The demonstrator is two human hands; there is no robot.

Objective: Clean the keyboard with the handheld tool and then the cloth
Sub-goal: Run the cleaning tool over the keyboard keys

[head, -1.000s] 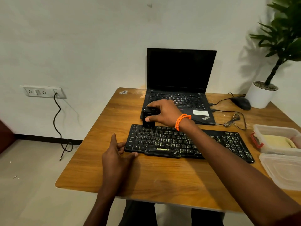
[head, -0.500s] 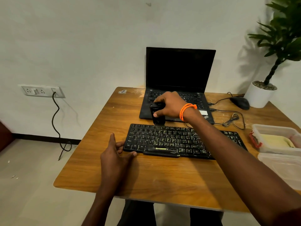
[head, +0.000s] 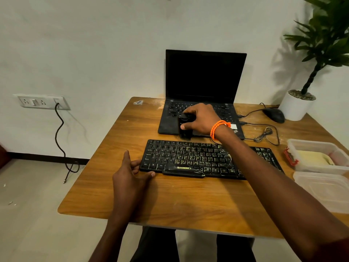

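The right hand (head: 203, 119) grips a small black handheld tool (head: 185, 127) upright over the laptop's (head: 204, 86) front edge, just behind the keyboard (head: 198, 159). The left hand (head: 130, 174), fingers relaxed, touches the keyboard's near left corner. The keyboard lies mid-table (head: 170, 201); a yellow cloth (head: 313, 157) sits in a tub (head: 321, 146) at the right edge.

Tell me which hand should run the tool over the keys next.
Right. The right hand already has its grip on the black handheld tool, just behind the keyboard. The left hand is steadying the keyboard's near-left corner.
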